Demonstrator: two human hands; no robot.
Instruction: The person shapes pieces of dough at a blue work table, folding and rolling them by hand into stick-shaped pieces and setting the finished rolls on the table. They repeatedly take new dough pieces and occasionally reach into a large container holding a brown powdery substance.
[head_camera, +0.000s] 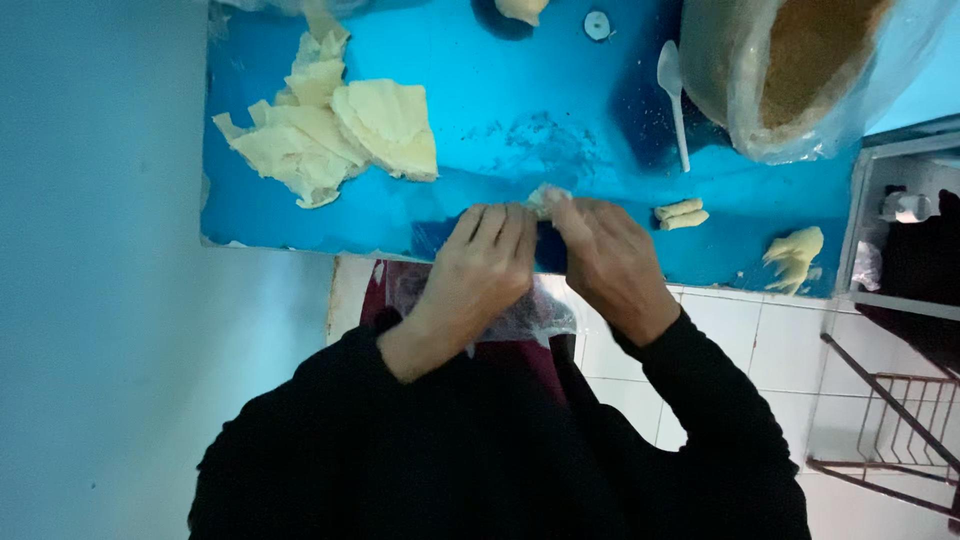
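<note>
**Both hands pinched on a small wrapper at the counter's edge**

The blue counter (520, 130) fills the top of my view. At its far right sits a big plastic bag of brown crumbs (800, 70), and to the left a pile of pale pastry sheets (330, 130). A white spoon (672, 95) lies beside the bag.

My left hand (480, 265) and right hand (610, 260) meet at the near edge, fingers (500, 225) closed together on a small pale wrapper piece (545, 197) between them. Two finished rolls (682, 214) lie just beside my right hand.

I judge the thin sheet could tear if I pinch hard, and this close to the edge it could slip to the floor.
</note>
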